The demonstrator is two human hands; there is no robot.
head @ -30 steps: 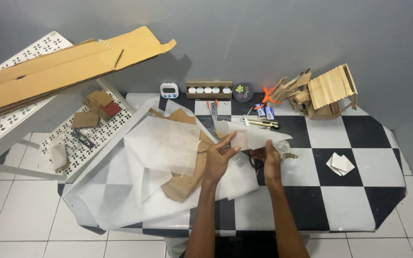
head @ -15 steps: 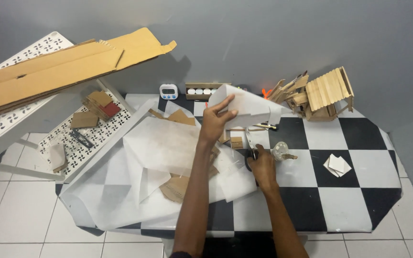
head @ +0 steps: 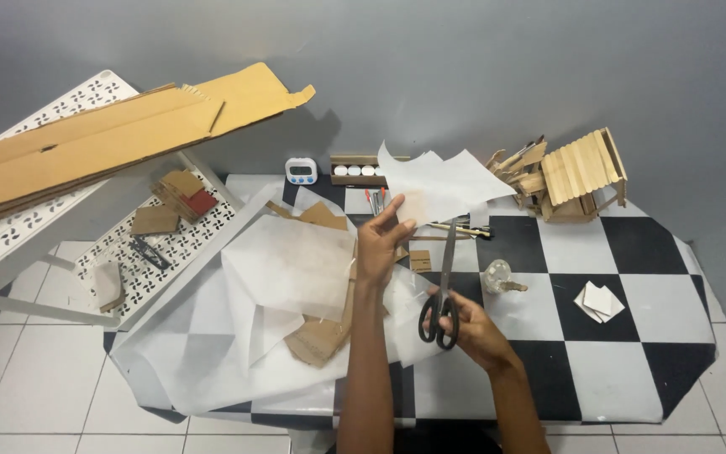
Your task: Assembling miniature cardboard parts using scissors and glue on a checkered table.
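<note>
Left hand (head: 382,244) pinches a floppy translucent paper sheet (head: 439,189) up above the checkered counter (head: 632,336); right hand (head: 468,324) grips black scissors (head: 443,294), blades near shut. Limp paper could buckle, so the cut wanders or nicks fingers.

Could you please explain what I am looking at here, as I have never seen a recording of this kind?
There is no machine here: a person wears a camera on the head, so the single view looks down at their own two arms. The left hand lifts a thin white sheet of paper above the table. The right hand holds black scissors, blades pointing up toward that sheet. The checkered table carries more translucent paper, brown cardboard pieces, a small glass bottle, folded white paper squares, a little digital timer and a wooden stick house. To the left, long cardboard sheets rest on a perforated white rack.
</note>
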